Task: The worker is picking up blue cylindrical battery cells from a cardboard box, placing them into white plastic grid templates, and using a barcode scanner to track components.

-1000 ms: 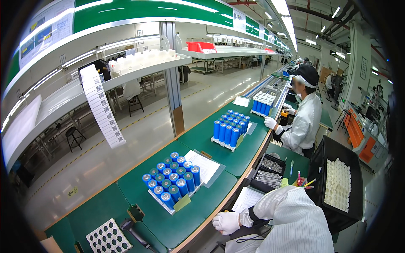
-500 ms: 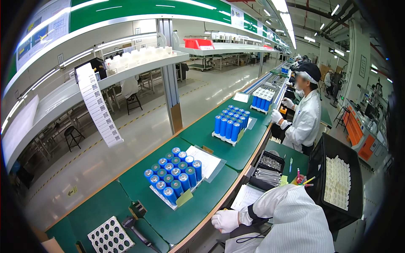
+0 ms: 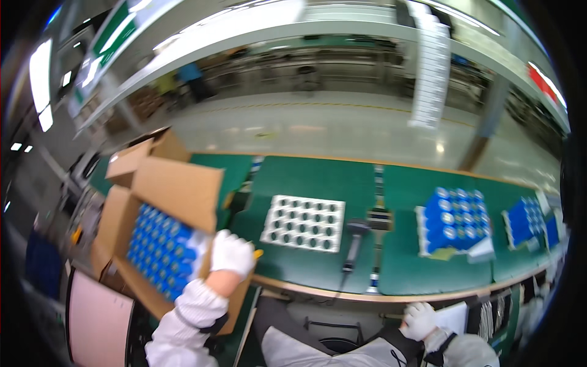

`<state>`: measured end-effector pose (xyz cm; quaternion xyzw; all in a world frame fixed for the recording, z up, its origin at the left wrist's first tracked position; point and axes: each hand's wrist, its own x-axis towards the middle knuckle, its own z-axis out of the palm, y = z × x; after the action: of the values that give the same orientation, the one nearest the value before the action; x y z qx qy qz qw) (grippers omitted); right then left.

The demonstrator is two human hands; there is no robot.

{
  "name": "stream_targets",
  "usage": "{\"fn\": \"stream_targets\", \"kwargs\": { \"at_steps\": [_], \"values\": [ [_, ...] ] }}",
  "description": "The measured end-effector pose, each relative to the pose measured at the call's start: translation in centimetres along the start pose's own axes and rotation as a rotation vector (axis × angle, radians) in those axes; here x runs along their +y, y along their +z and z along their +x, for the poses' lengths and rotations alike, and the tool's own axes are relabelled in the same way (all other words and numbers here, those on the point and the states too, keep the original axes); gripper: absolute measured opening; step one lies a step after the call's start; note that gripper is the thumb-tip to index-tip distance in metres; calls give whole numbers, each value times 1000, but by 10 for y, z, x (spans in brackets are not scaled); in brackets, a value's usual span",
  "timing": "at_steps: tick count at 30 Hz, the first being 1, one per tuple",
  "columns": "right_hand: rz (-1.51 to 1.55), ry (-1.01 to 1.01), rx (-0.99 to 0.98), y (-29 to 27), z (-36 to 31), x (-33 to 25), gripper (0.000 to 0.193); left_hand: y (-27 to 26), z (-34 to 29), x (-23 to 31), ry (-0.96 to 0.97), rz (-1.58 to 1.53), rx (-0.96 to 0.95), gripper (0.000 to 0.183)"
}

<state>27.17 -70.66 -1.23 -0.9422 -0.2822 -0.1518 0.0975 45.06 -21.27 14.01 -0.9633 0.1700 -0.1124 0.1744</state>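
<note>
Left hand (image 3: 232, 254), apparently curled around a yellow tool (image 3: 258, 253), likely light, stiff, best held mid-length; open box (image 3: 177, 191) just left.

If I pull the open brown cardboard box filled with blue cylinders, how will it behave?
The box is probably heavy for its size, since blue cylinders fill much of its visible inside. Its thin, splayed flaps would likely bend if used as handles. Packed side by side in rows, the cylinders seem unlikely to roll about.

Green bench (image 3: 312, 172): white holed tray (image 3: 303, 222), dark handheld scanner (image 3: 353, 248).
</note>
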Motion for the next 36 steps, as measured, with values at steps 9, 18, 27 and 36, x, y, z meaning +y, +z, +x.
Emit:
{"fn": "stream_targets", "kwargs": {
  "at_steps": [9,18,27,36],
  "values": [
    [81,17,-222,-16,0,-5,25,6,2,-1,-48,41,-76,16],
    [84,-58,-171,11,27,-26,22,33,-6,-35,-68,31,-89,17],
    [142,12,-196,27,60,-45,18,65,-4,-62,-80,23,-89,17],
    [192,38,-200,54,59,-49,27,59,1,-81,-110,161,-222,20]
  ]
}}
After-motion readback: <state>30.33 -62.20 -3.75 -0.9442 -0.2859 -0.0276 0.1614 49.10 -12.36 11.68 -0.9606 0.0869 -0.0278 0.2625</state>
